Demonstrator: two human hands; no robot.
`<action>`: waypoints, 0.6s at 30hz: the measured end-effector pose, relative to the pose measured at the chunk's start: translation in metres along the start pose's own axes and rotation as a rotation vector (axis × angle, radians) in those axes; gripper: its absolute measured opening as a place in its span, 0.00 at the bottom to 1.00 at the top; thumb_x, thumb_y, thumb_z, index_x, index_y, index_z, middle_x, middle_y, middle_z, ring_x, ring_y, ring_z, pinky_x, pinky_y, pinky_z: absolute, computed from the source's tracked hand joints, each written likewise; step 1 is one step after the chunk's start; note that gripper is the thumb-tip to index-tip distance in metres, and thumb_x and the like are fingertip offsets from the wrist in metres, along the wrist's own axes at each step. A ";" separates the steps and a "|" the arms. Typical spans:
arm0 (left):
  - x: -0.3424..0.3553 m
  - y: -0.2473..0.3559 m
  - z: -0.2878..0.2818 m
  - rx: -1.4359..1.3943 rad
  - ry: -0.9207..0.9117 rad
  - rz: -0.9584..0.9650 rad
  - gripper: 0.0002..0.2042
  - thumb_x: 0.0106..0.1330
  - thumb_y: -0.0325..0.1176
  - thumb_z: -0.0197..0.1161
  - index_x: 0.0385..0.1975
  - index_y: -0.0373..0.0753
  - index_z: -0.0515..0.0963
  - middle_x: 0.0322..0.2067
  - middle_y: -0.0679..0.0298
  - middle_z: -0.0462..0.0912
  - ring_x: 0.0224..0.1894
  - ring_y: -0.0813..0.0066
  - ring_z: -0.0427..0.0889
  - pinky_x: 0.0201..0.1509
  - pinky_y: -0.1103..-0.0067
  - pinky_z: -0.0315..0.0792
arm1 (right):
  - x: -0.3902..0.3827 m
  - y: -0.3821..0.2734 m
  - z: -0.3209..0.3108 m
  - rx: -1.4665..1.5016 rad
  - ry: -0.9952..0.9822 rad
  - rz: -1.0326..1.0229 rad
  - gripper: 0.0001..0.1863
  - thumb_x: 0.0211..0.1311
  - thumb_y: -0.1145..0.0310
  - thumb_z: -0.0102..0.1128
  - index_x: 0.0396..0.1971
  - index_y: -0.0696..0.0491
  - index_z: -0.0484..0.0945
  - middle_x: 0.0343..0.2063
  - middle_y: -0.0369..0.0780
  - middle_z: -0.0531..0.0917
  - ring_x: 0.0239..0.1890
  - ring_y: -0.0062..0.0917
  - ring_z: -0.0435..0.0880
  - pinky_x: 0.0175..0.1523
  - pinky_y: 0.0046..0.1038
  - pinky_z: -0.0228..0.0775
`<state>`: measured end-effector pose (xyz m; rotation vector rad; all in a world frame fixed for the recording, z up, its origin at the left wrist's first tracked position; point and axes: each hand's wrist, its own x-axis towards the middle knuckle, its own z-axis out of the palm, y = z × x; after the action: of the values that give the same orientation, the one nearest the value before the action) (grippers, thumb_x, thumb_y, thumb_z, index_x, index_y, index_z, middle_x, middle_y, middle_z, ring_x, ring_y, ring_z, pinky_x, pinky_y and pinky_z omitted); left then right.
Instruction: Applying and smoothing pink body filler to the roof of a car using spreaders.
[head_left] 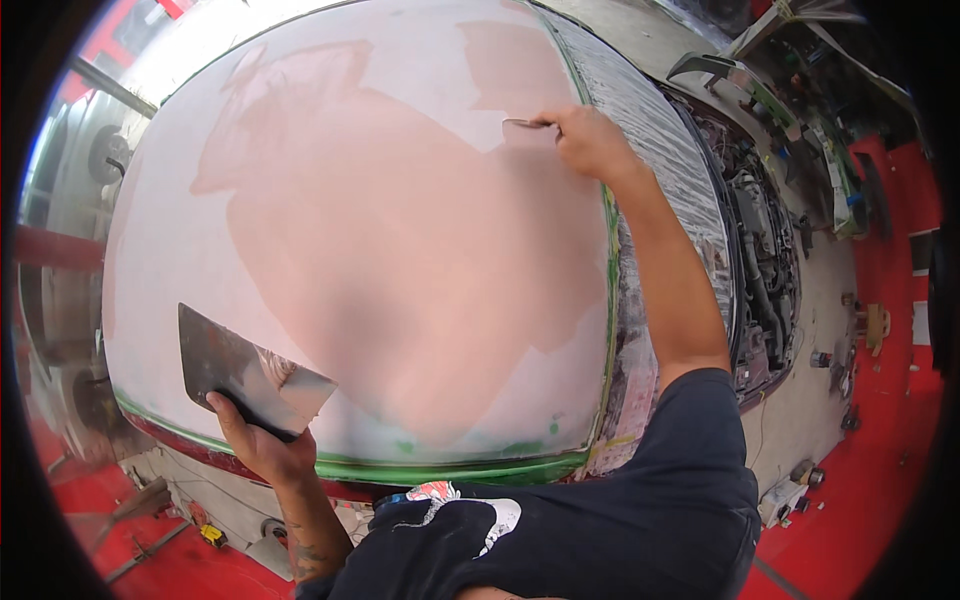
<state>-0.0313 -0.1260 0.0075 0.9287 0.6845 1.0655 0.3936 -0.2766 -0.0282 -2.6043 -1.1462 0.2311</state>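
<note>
A large vehicle roof (330, 220) fills the middle, pale with broad pinkish patches and green masking tape along its edges. At lower left, my left hand (255, 440) grips a dark, shiny metal plate (225, 360) with a pinkish smear on it, held over the roof. At upper right, my right hand (585, 140) is closed on a thin flat spreader (522, 124), its blade at or just above the pink surface near the taped right edge; I cannot tell whether it touches.
Plastic-covered glass (680, 160) and an uncovered engine bay (760, 260) lie right of the roof. Grey body parts on a stand (800, 150) are at upper right. The red and grey floor (870, 480) holds small tools, cans and a yellow object (212, 532). Another vehicle (70, 350) stands at left.
</note>
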 end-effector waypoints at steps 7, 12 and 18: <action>0.007 0.002 -0.003 0.010 0.037 0.001 0.27 0.72 0.53 0.45 0.58 0.35 0.64 0.46 0.60 0.75 0.46 0.67 0.77 0.49 0.71 0.74 | 0.047 -0.007 0.009 -0.051 -0.009 0.035 0.24 0.50 0.79 0.46 0.45 0.45 0.82 0.43 0.41 0.83 0.47 0.36 0.80 0.51 0.34 0.71; 0.015 0.014 -0.022 0.043 0.205 0.063 0.27 0.72 0.53 0.47 0.59 0.35 0.64 0.46 0.60 0.75 0.46 0.69 0.77 0.49 0.72 0.73 | 0.005 -0.005 0.021 -0.013 0.029 -0.150 0.23 0.49 0.80 0.46 0.44 0.47 0.82 0.42 0.41 0.83 0.47 0.36 0.80 0.50 0.33 0.72; 0.030 0.009 -0.047 -0.123 -0.060 0.005 0.25 0.73 0.48 0.46 0.62 0.36 0.62 0.53 0.60 0.73 0.53 0.68 0.74 0.58 0.70 0.68 | 0.064 -0.003 -0.009 0.011 0.053 -0.038 0.23 0.49 0.79 0.46 0.45 0.50 0.81 0.41 0.47 0.83 0.44 0.41 0.81 0.48 0.36 0.72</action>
<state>-0.0640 -0.0825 -0.0070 0.8528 0.5608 1.0680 0.4372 -0.2290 -0.0207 -2.5608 -1.1721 0.1583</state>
